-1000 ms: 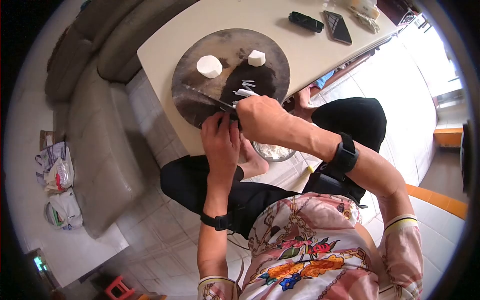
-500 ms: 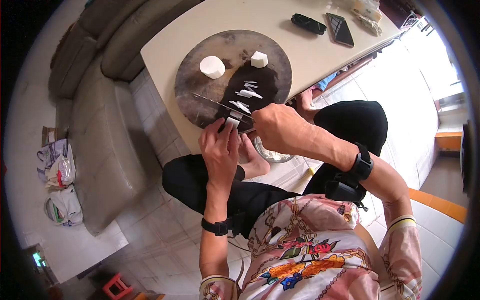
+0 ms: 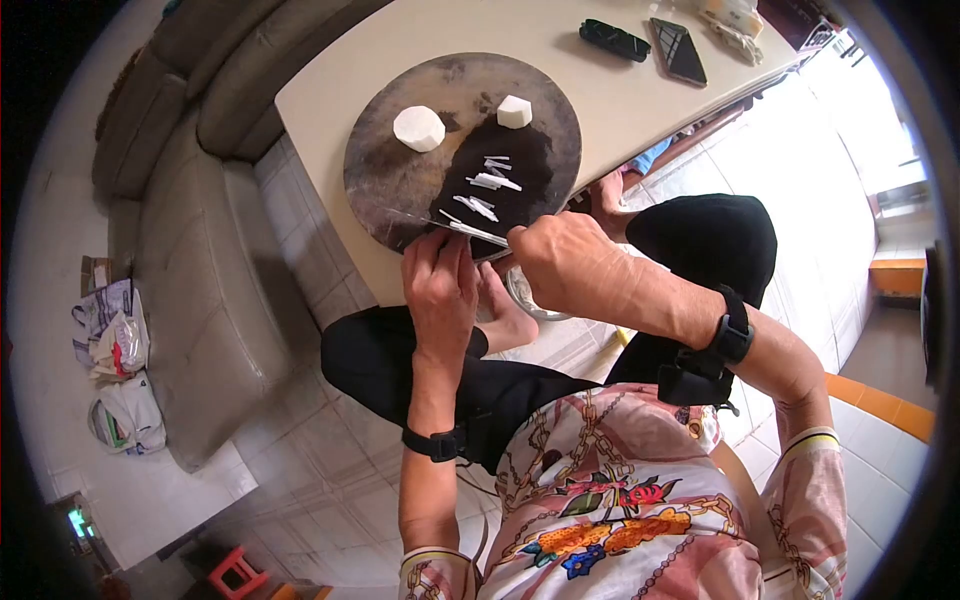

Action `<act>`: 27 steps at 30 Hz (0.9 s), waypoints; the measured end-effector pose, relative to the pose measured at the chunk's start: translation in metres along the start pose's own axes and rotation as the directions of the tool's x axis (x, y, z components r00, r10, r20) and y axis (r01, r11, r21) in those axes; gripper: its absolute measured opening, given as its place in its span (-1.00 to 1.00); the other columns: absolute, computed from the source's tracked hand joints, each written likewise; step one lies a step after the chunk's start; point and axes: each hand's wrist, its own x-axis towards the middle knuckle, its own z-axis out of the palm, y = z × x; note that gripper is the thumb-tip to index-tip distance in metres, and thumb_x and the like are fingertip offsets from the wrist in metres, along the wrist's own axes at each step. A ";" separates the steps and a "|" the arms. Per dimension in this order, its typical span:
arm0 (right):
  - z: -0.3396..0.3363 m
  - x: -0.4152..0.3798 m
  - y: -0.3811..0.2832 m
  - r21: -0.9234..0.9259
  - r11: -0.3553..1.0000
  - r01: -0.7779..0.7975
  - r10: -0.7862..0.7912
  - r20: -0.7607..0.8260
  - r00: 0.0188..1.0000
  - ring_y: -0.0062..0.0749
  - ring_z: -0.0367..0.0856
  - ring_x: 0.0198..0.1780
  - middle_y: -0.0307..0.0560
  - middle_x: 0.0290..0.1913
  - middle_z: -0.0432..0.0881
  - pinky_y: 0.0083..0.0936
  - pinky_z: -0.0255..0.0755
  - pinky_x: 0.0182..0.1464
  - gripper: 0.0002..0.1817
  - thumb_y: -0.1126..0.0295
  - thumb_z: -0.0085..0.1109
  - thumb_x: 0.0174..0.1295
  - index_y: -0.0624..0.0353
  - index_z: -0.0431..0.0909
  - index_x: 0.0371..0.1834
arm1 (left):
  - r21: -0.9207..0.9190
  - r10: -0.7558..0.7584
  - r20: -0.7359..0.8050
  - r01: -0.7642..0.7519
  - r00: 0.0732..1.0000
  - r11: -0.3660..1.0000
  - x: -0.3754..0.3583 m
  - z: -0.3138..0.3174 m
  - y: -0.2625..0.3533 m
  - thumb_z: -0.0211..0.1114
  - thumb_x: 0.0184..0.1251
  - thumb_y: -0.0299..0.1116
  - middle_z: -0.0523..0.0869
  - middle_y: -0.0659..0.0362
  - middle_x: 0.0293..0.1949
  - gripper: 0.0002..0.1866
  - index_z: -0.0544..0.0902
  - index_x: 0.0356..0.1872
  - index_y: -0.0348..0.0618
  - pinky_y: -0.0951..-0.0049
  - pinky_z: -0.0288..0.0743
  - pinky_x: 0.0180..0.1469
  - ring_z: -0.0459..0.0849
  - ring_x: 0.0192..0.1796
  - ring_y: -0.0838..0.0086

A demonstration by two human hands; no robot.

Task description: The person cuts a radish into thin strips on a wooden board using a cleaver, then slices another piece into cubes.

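Observation:
My right hand [image 3: 560, 250] is closed around the handle of a knife [image 3: 425, 219], whose thin blade lies low over the near part of a round dark cutting board [image 3: 385, 120]. Beside the blade, my left hand [image 3: 440, 275] has its fingers bent and pressed together at the board's near edge. The white radish piece under these fingertips is mostly hidden. Thin white strips [image 3: 493, 181] lie in small groups just beyond the blade, on the wet dark patch. Farther back sit a round white radish chunk [image 3: 419, 129] and a smaller angular chunk [image 3: 514, 112].
The board rests on a cream table [image 3: 330, 85]. At the table's far right are a dark case [image 3: 614, 40], a phone [image 3: 679, 52] and a plastic bag [image 3: 735, 18]. Below the board, a bowl [image 3: 530, 300] is partly hidden by my right hand. A grey sofa [image 3: 225, 290] stands left.
The knife has come nearer to my left fingers, and its blade has turned to show less of its face. The white piece under my left fingertips, visible before, is now mostly covered.

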 end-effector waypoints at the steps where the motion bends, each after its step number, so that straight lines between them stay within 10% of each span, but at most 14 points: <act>1: -0.001 -0.001 -0.002 0.001 1.000 -0.002 0.002 0.001 1.000 0.08 0.70 -0.39 0.24 -0.53 0.63 -0.20 0.58 -0.37 -0.87 0.46 0.28 -0.13 0.33 0.64 -0.58 | -0.004 0.001 0.000 -0.001 1.000 1.000 0.001 0.000 0.001 0.27 0.19 -0.56 0.63 -0.02 -0.16 -0.83 0.64 -0.19 -0.34 0.15 0.48 -0.02 0.57 -0.09 0.07; 27: 0.015 0.014 -0.021 -0.048 0.992 0.118 -0.122 -0.085 0.989 0.00 0.67 -0.53 0.14 -0.63 0.57 -0.27 0.51 -0.51 -0.87 0.52 0.18 -0.09 0.39 0.49 -0.51 | 0.002 -0.031 0.069 0.031 0.997 1.000 -0.007 0.000 0.002 0.30 0.12 -0.59 0.60 -0.10 -0.08 -0.69 0.62 -0.06 -0.30 0.06 0.50 0.01 0.58 0.01 -0.07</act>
